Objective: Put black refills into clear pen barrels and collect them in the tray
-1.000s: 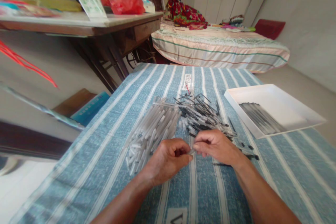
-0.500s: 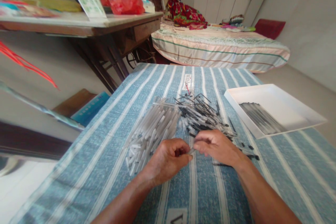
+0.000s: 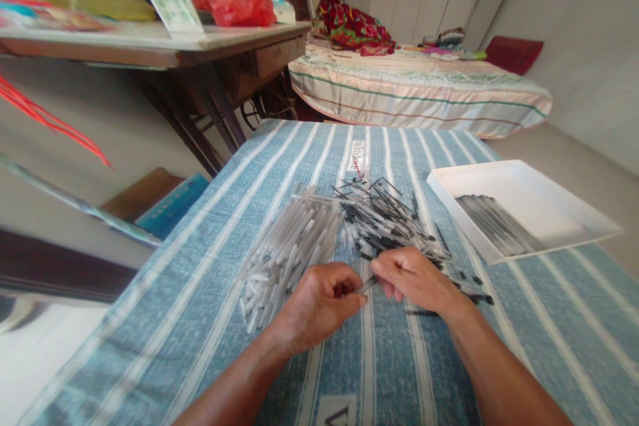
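My left hand [image 3: 319, 299] is closed around a translucent pen barrel [image 3: 366, 287], whose end sticks out toward the right. My right hand [image 3: 417, 276] pinches a thin dark pen refill at that end; the fingers hide most of it. Left of my hands lies a heap of clear pen barrels [image 3: 287, 246]. Beyond my right hand is a jumbled pile of black and clear refills [image 3: 384, 213], with a few small black caps [image 3: 476, 280] scattered to its right.
A white box [image 3: 559, 196] on the right holds a row of dark-filled pens [image 3: 499, 223]. Blue striped cloth [image 3: 200, 319] covers the table. Behind stand a bed [image 3: 419, 86] and, at left, a wooden desk [image 3: 150, 53] with a red plastic bag [image 3: 237, 0].
My right hand's fingers have shifted slightly and closed into a pinch, and a dark thin length now shows between my hands. My left hand has stayed nearly still.
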`<state>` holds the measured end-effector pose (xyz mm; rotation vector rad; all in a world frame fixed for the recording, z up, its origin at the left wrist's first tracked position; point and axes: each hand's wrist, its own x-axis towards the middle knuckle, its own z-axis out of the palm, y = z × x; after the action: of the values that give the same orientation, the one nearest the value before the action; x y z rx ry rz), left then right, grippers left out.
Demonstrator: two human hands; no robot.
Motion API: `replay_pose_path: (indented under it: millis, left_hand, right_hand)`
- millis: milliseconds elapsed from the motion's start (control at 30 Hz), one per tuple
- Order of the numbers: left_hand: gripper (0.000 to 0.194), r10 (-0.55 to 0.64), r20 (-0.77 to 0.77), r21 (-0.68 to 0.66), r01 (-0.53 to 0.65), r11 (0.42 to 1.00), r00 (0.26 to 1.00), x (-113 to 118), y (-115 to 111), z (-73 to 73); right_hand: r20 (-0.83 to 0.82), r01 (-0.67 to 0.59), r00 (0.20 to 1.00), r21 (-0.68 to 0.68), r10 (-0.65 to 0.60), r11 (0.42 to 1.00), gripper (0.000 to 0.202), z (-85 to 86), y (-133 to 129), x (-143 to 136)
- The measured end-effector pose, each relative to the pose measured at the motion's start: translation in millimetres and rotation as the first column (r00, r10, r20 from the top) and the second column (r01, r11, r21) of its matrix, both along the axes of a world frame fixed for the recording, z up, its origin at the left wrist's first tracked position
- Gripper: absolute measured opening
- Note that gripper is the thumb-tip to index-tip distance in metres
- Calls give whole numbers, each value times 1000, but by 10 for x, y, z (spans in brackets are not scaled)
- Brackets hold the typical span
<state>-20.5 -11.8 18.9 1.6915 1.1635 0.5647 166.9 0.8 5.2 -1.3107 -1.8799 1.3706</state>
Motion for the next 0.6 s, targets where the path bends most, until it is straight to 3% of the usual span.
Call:
replay_pose_path:
  millis: [100, 267, 367, 600]
  left_hand:
    - [8, -6, -4, 17, 6, 1000, 1000, -4, -2, -8]
    - [8, 1, -8, 40, -1, 999, 1000, -6, 1, -12]
    - [8, -3, -12, 49, 4, 999, 1000, -6, 6, -15]
    - [9, 14, -210, 279, 46, 959, 978, 15, -12, -65]
  right_hand:
    - [-51, -16, 999, -5, 16, 1000, 35, -9, 1, -1]
    - [-7, 8, 1000, 2, -8, 1000, 43, -21, 7, 8]
    - [-65, -16, 998, -12, 15, 1000, 33, -21, 4, 8]
    - [29, 41, 999, 19, -41, 999, 32, -47, -3, -74]
